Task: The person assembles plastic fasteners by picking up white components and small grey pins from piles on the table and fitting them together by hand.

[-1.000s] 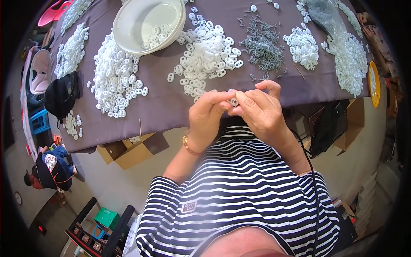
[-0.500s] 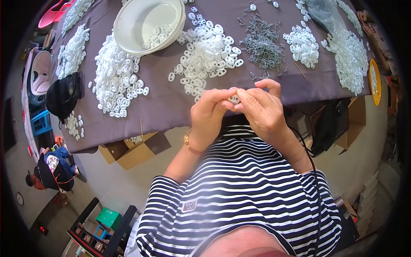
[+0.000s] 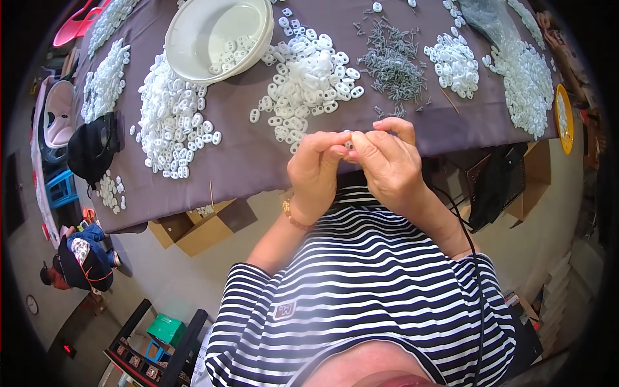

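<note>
Small white plastic piece (image 3: 348,143) is sitting between the fingertips of both hands, just over the near edge of the table covered with a dark brown cloth (image 3: 251,161). Left hand (image 3: 314,173) is pinching it with thumb and forefinger, and right hand (image 3: 385,162) is pressing on it from the other side, so the two hands are touching at the fingertips. Its exact shape is too small to tell. Just beyond the hands, a heap of white plastic oval rings (image 3: 303,80) is lying on the cloth, beside a pile of small grey metal pins (image 3: 393,61). Farther left, a round white plastic bowl (image 3: 193,26) is holding a few more rings.
</note>
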`<state>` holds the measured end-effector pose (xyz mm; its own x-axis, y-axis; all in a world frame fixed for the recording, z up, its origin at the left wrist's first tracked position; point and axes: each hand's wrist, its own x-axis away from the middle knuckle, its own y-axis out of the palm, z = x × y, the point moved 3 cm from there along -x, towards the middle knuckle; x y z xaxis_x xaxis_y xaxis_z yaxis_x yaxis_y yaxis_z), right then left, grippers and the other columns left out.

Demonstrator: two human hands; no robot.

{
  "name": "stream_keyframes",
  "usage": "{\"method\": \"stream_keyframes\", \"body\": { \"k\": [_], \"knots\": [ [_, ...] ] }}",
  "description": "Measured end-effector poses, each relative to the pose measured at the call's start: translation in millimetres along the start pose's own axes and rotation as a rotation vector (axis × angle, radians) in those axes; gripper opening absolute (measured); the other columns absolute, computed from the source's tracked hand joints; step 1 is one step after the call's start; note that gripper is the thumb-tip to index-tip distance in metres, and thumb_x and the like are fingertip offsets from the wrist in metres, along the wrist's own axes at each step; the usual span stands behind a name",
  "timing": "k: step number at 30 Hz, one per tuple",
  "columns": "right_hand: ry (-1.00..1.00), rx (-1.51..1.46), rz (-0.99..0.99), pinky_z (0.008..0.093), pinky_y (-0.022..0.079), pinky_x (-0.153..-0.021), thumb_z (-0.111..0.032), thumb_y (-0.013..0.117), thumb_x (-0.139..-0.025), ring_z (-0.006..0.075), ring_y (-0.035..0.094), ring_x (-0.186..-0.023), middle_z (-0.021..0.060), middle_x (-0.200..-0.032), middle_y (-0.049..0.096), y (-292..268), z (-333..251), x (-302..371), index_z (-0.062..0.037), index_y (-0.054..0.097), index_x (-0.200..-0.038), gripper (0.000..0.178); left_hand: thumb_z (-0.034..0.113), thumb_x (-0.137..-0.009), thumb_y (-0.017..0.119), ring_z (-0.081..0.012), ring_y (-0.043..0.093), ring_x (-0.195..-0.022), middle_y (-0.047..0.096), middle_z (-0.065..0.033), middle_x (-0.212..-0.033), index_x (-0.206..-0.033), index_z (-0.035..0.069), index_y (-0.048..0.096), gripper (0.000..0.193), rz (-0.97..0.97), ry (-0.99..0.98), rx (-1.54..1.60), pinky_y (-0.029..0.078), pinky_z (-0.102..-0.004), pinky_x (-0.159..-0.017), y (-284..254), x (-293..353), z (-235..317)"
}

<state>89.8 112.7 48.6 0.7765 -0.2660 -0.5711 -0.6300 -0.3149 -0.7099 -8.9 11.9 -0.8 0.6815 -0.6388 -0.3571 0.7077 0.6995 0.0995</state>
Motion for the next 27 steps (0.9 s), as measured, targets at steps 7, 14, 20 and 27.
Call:
{"method": "stream_keyframes", "body": {
  "k": [7, 14, 20, 27],
  "knots": [
    [0.128, -0.039, -0.042, 0.0381, 0.042, -0.089, -0.007, 0.075, -0.080, 0.0170, 0.063, -0.077, 0.0035, -0.086, 0.066, -4.9, -0.1, -4.7, 0.0015, 0.066, -0.118, 0.039, 0.008, -0.100, 0.058, -0.0125, 0.066, -0.091, 0.066, -0.0089, -0.102, -0.113, -0.003, 0.061, 0.017, 0.006, -0.330, 0.305, 0.055, -0.0249, -0.079, -2.0, -4.7, 4.8],
    [0.184, -0.059, -0.070, 0.0378, 0.041, -0.083, -0.003, 0.071, -0.084, 0.0225, 0.059, -0.077, 0.0070, -0.087, 0.064, 3.4, 7.4, 7.4, 0.0005, 0.065, -0.122, 0.038, 0.010, -0.098, 0.062, -0.0141, 0.066, -0.079, 0.068, -0.0076, -0.092, -0.108, 0.000, 0.063, 0.014, 0.232, -0.126, -0.207, 0.055, -0.0269, -0.071, -40.7, -44.8, 20.2],
    [0.163, -0.095, -0.116, 0.0376, 0.042, -0.080, 0.001, 0.071, -0.082, 0.0238, 0.059, -0.077, 0.0077, -0.087, 0.066, 12.4, 5.3, 14.2, -0.0009, 0.066, -0.119, 0.037, 0.010, -0.088, 0.071, -0.0220, 0.060, -0.088, 0.070, -0.0040, -0.093, -0.101, 0.008, 0.071, 0.014, 0.269, 0.263, -1.180, 0.047, -0.0330, -0.085, -76.5, -107.5, 30.6],
    [0.161, -0.104, -0.126, 0.0372, 0.043, -0.080, 0.003, 0.071, -0.082, 0.0239, 0.059, -0.075, 0.0079, -0.086, 0.066, 12.6, 9.5, 18.1, -0.0010, 0.066, -0.118, 0.037, 0.008, -0.087, 0.070, -0.0228, 0.061, -0.092, 0.070, -0.0036, -0.092, -0.111, 0.013, 0.072, 0.025, 0.279, 0.361, -1.317, 0.045, -0.0368, -0.084, -88.3, -111.2, 21.8]
  ]
}}
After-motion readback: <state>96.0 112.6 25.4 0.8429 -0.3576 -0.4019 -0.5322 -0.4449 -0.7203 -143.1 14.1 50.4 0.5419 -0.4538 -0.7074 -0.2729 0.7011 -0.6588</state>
